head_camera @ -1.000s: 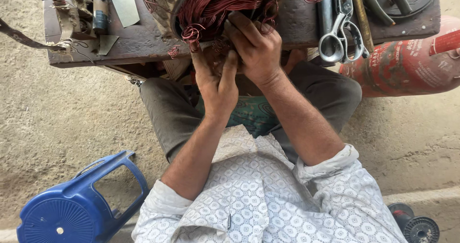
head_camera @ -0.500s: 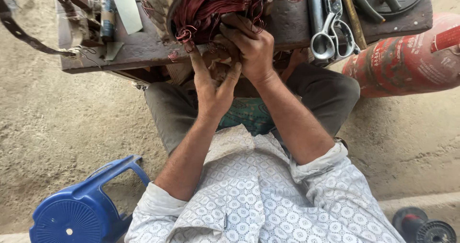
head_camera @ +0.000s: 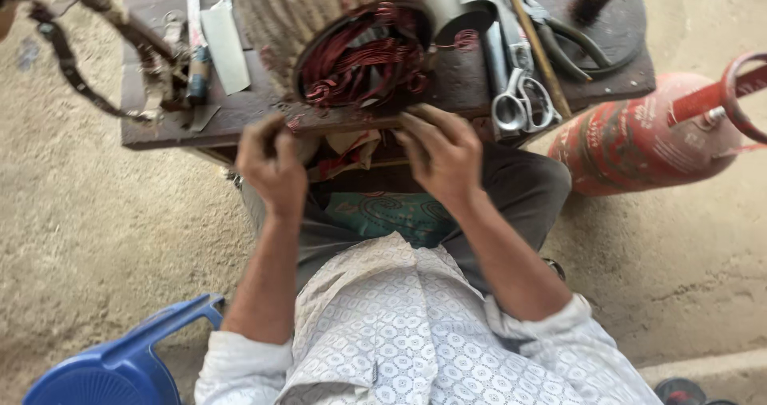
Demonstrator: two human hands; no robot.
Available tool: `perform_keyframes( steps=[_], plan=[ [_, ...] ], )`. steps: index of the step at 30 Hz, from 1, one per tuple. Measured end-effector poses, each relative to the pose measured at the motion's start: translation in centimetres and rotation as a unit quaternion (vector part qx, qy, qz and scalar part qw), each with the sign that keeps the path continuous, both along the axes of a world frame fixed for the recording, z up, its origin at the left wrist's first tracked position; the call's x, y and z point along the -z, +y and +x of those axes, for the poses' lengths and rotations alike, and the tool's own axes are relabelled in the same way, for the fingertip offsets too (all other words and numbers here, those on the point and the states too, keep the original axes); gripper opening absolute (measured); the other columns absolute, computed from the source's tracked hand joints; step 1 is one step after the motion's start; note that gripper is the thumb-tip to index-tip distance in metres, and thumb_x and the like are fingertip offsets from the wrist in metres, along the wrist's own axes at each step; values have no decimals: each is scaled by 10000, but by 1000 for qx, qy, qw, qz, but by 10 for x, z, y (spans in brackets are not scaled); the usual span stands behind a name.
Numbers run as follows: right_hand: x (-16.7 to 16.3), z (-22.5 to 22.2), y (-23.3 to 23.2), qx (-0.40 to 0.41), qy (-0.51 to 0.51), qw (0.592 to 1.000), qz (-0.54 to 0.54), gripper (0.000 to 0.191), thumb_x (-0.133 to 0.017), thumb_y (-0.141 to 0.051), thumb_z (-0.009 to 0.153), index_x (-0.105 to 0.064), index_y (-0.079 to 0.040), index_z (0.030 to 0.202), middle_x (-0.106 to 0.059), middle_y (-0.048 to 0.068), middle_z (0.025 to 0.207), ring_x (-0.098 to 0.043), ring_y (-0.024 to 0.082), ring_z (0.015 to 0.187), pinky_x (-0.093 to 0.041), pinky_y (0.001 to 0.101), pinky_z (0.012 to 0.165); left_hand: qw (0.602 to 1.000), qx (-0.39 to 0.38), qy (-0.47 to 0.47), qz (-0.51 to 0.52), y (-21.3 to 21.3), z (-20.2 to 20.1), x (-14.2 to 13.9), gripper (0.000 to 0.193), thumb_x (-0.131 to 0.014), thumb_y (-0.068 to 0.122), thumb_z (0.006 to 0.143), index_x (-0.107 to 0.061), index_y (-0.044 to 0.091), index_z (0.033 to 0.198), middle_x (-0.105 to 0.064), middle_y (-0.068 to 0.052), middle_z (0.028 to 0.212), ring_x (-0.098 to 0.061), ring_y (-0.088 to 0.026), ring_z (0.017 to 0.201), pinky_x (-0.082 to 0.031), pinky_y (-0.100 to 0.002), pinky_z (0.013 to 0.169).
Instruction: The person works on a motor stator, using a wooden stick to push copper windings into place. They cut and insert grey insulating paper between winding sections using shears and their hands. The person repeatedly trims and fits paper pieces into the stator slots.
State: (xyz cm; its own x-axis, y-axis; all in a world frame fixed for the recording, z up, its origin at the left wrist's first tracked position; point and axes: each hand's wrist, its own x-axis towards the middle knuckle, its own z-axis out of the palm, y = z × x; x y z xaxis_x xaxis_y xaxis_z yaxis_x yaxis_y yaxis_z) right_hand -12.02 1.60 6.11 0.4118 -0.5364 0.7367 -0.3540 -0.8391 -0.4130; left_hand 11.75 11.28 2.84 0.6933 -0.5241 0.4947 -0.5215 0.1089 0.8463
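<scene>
The stator point(head_camera: 363, 57), a round metal shell packed with red-brown copper windings point(head_camera: 359, 65), sits at the near edge of the tabletop point(head_camera: 160, 125), just beyond both hands. It looks heavy and rigid in the shell, so the outer rim is the place to take it. The wire loops are thin and springy, likely to kink or lose their enamel if pulled hard, and are best taken a few strands at a time.

The left hand point(head_camera: 273, 165) is at the tabletop's edge with its grip curled shut; whether it pinches a wire I cannot tell. The right hand point(head_camera: 442, 151) rests just below the stator, fingers bent and loosely closed, with nothing clearly in it.

Right of the stator lie scissors point(head_camera: 523, 101) and a long stick point(head_camera: 535, 45). A red gas cylinder point(head_camera: 647, 141) lies on the sandy ground beside the tabletop, and a blue plastic stool point(head_camera: 120, 361) is at the person's left.
</scene>
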Motion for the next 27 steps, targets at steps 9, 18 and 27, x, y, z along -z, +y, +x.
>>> perform_keyframes(
  steps=[9, 18, 27],
  plan=[
    [-12, -77, -38, 258, 160, 953, -13, 101, -776, -145, 945, -777, -127, 1044, -705, 50, 1204, -631, 313, 1153, -391, 459, 986, 914, -92, -305, 252, -53, 109, -4, 244, -814, 205, 954, -720, 37, 1105, -629, -204, 1213, -591, -361, 1168, -529, -482, 962],
    [-2, -90, -50, 255, 195, 944, 81, 228, -790, -180, 968, -746, -113, 1181, -697, 88, 1236, -655, 317, 1035, -421, 504, 916, 861, -114, -277, 411, -77, 104, -14, 325, -822, 301, 890, -722, 38, 1054, -650, -186, 1154, -593, -351, 1125, -590, -439, 835],
    [-18, -92, -41, 227, 167, 958, 41, 240, -808, -188, 971, -734, -65, 1164, -715, 84, 1204, -681, 309, 1098, -446, 492, 905, 959, -40, -186, 210, -45, 125, -12, 339, -646, -56, 932, -674, 16, 1263, -719, -105, 1046, -727, -227, 893, -637, -340, 748]
  ],
)
